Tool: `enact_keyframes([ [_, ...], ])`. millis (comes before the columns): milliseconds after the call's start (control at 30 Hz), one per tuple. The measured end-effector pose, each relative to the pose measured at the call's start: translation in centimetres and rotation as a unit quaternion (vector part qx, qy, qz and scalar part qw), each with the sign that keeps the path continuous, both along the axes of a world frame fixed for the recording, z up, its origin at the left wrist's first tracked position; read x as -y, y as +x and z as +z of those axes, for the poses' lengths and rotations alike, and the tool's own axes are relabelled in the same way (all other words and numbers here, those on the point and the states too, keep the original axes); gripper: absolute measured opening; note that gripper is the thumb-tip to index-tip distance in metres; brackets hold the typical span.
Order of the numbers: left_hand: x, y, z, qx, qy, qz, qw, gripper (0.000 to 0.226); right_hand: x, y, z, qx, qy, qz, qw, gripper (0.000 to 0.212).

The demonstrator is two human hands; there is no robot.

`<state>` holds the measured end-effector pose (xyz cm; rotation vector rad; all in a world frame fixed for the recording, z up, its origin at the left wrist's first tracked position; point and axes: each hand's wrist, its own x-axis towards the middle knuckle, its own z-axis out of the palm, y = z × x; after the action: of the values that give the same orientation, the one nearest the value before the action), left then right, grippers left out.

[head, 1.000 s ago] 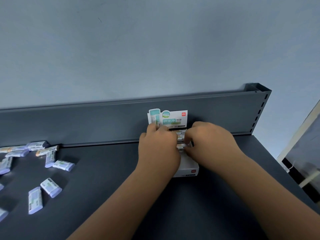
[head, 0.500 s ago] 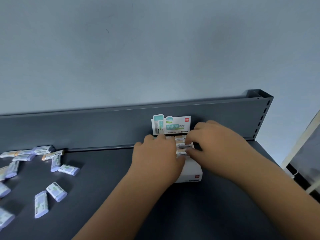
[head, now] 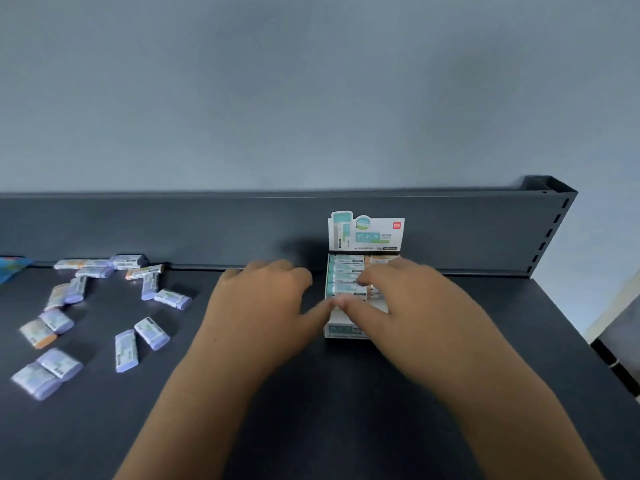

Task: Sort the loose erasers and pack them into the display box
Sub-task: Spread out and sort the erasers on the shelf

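Erasers [head: 346, 289] in white sleeves with teal bands lie packed in flat rows inside a small white cardboard display box [head: 343, 330]. The box stands on a dark grey metal shelf [head: 311, 410], backed against the shelf's raised back rail [head: 207, 230]. Its printed header card [head: 367, 233] stands upright behind the rows. At the right side of the box a second column shows orange-banded sleeves [head: 382, 260].

The left hand [head: 263, 306] is just left of the box, palm down, with its fingers loosely curled and gripping nothing. Its thumb stretches to the box's front left corner. The right hand [head: 415, 306] lies over the right half of the box, palm down, with its fingers stretched forward and spread across the packed rows. Its thumb points left along the box's front edge, its tip beside the left thumb's tip. Motion blur hides whether the right fingertips press on the sleeves or only skim above them.

Well to the left of the box, loose lilac-ended erasers [head: 126, 349] lie scattered flat on the shelf. Some lie in pairs and several lie along the rail. A few orange-ended erasers [head: 38, 336] lie among them. Farther left again, a blue object [head: 10, 268] is cut off by the frame edge. Behind the box and rail rises a plain grey-blue wall [head: 311, 98].
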<state>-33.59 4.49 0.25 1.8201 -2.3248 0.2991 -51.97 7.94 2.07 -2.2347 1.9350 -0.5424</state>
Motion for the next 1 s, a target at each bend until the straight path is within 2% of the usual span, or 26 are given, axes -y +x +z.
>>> enact_keyframes([
  [167,-1.6,2.1,-1.5,-0.029,0.002,0.047,0.998,0.08,-0.6,2.2,-0.2,-0.021,0.041,0.031,0.998,0.057],
  [333,-2.3,5.9,-2.2,-0.037,0.014,0.065,0.997,0.079,-0.1,5.6,-0.5,-0.006,0.051,0.035,0.998,0.054],
  [567,-1.2,15.2,-2.0,-0.064,0.001,0.062,0.996,0.079,0.3,13.6,-1.1,0.025,0.053,0.04,0.997,0.056],
  [733,-0.4,22.4,-2.3,-0.04,0.024,0.036,0.998,0.078,0.7,20.9,-2.3,0.06,0.066,0.026,0.996,0.057],
  [867,-0.1,27.0,-2.5,-0.029,0.039,0.035,0.998,0.078,1.1,24.8,-2.9,0.072,0.071,0.02,0.995,0.049],
  [1000,0.4,30.2,-2.7,-0.069,0.056,0.038,0.995,0.077,1.5,26.8,-3.1,0.078,0.074,0.024,0.994,0.045],
])
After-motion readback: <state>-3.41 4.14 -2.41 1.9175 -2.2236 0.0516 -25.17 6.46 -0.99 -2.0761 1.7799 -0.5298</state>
